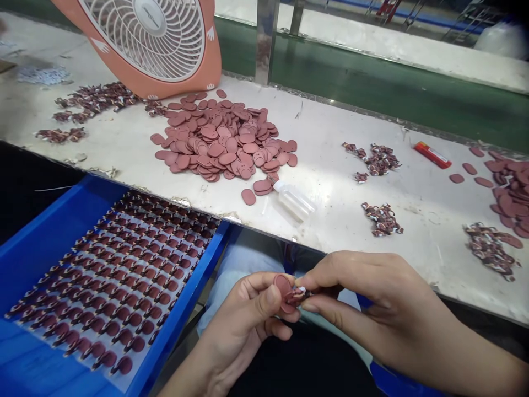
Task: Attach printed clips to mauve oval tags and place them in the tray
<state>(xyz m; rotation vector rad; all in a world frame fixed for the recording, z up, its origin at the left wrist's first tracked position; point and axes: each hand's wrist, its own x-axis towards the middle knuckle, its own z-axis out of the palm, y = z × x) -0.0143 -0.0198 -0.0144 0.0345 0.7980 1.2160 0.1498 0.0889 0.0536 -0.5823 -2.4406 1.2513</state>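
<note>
Low in the middle of the head view, my left hand [252,311] pinches a small reddish-brown oval tag [282,285] between thumb and fingers. My right hand [363,295] meets it from the right, its fingertips closed on a small dark-red clip piece [295,296] that touches the tag. Both hands hover over my lap, just in front of the table's edge. Straight ahead on the white table [330,182] lies a big heap of the same oval tags [225,140].
A blue tray [37,237] at lower left holds rows of assembled pieces [119,286]. Small piles of clip pieces [382,218] dot the table, with a clear little bottle [294,199], a red lighter [432,154], more tags [510,193] at right and an orange fan [152,38] behind.
</note>
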